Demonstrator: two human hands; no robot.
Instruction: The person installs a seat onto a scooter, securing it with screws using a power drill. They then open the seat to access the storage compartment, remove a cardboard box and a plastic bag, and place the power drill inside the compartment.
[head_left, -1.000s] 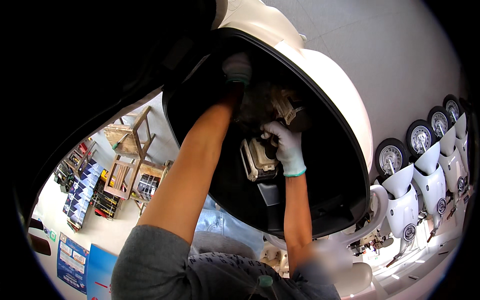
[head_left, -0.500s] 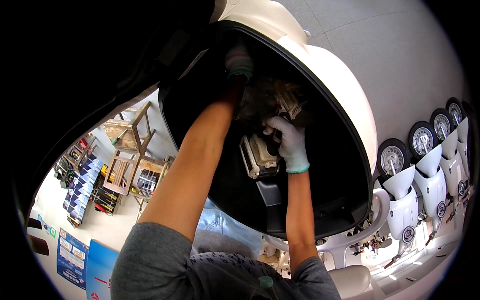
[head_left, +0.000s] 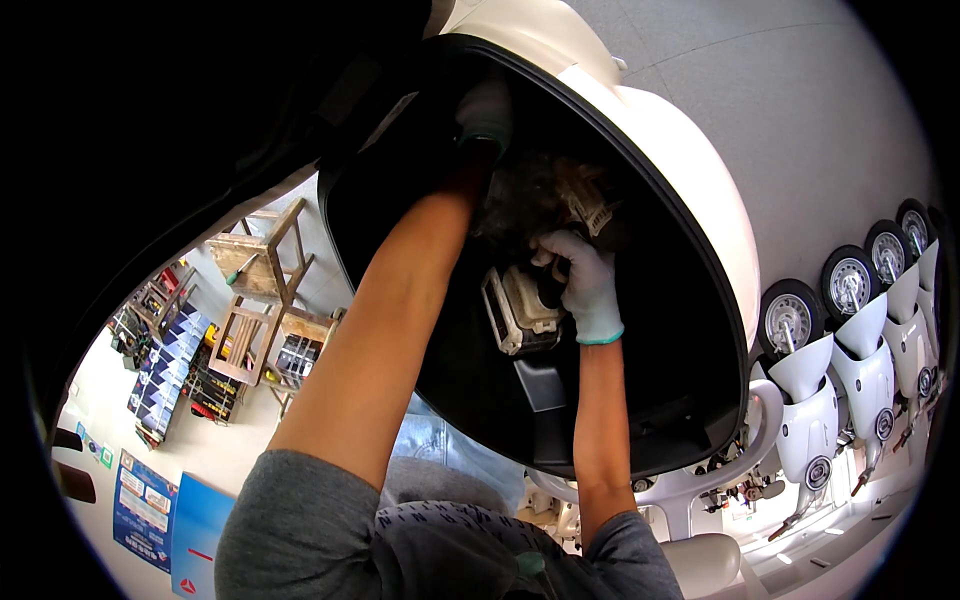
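Both my hands, in white knit gloves with green cuffs, reach down into the black storage bucket (head_left: 455, 385) of a white scooter. My right hand (head_left: 590, 290) is closed around the dark handle of a cordless power tool (head_left: 522, 310). Its pale, blocky battery end points to the lower left, and its head lies beyond my fingers. Farther in, at the bucket's dark far end, is my left hand (head_left: 485, 110); shadow hides its fingers and whatever they touch. Between the hands lies crumpled clear plastic (head_left: 515, 195).
The raised dark seat (head_left: 230, 120) fills the upper left. White scooter bodywork (head_left: 690, 160) curves around the bucket's right side. Wooden stools (head_left: 250, 270), one with a green-handled screwdriver on it, and a box of tools (head_left: 210, 385) stand at left. Several white scooter front ends (head_left: 805, 430) line the right.
The view has shifted slightly. My right hand stays closed on the power tool, and my left hand remains at the far end of the bucket.
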